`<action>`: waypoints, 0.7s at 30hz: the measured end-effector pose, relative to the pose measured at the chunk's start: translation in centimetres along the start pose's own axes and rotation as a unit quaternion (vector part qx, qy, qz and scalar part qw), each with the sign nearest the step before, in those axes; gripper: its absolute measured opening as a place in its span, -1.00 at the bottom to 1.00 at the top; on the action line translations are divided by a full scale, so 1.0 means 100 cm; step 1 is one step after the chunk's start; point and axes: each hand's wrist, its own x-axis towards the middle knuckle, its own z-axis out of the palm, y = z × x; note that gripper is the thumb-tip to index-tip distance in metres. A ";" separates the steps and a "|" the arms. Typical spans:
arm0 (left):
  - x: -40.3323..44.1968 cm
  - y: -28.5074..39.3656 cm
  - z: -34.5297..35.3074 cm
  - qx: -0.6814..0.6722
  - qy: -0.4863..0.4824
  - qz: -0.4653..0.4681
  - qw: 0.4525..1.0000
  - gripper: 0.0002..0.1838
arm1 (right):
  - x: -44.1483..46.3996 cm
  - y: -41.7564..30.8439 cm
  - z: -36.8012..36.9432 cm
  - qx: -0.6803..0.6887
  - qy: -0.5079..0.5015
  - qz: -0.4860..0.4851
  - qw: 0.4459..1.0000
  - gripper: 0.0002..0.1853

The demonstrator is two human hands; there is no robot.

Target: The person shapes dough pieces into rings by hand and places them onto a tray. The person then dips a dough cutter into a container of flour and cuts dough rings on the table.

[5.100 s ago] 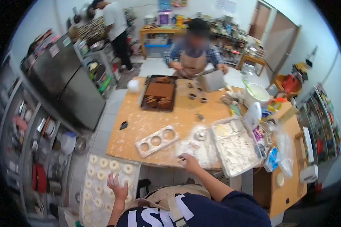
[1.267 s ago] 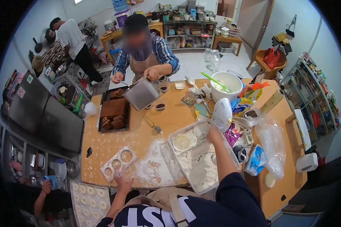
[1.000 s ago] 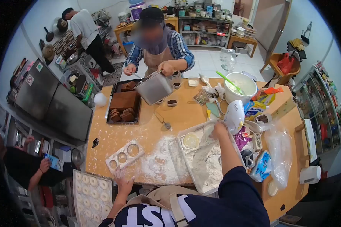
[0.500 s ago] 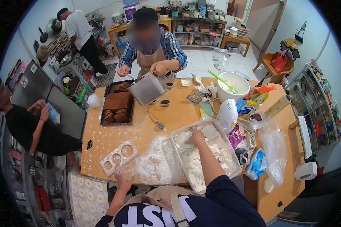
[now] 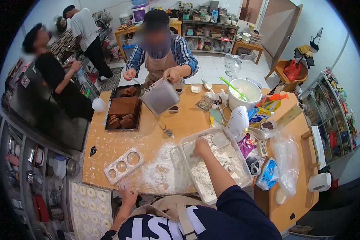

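Reaching over the near wall of the flour-filled tray (image 5: 185, 160) is done with the right hand (image 5: 200, 148); its fingers are pointed down into the upper left part and are hidden there, so whether anything is gripped cannot be told. The tray is set at the near edge of the surface (image 5: 150, 136), in front of the right arm, presumably so that flour (image 5: 204, 180) can be reached without a step. A small knobbed white piece (image 5: 229, 168) is rested on the flour, within the same reach. The left hand (image 5: 128, 194) is held low at the surface's edge, fingers apart, nothing seen in it; contact with the three-holed board (image 5: 127, 163) just beyond cannot be confirmed. That board is laid flat, left of the flour patch (image 5: 166, 170), which was probably spread against sticking. Pale dough rings (image 5: 93, 206) are kept in rows on a lower sheet at the left, gaps left between most, presumably so that they do not join. Across the surface, a metal tin (image 5: 161, 98) is tilted by a co-worker (image 5: 161, 63), likely so that its inside can be reached with the utensil; brown cake (image 5: 125, 106) is kept in a dark tray beside it.
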 end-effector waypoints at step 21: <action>-0.020 -0.020 -0.004 0.000 0.049 0.013 0.999 -0.31 | -0.033 0.083 -0.077 0.237 0.125 0.160 0.950 -0.05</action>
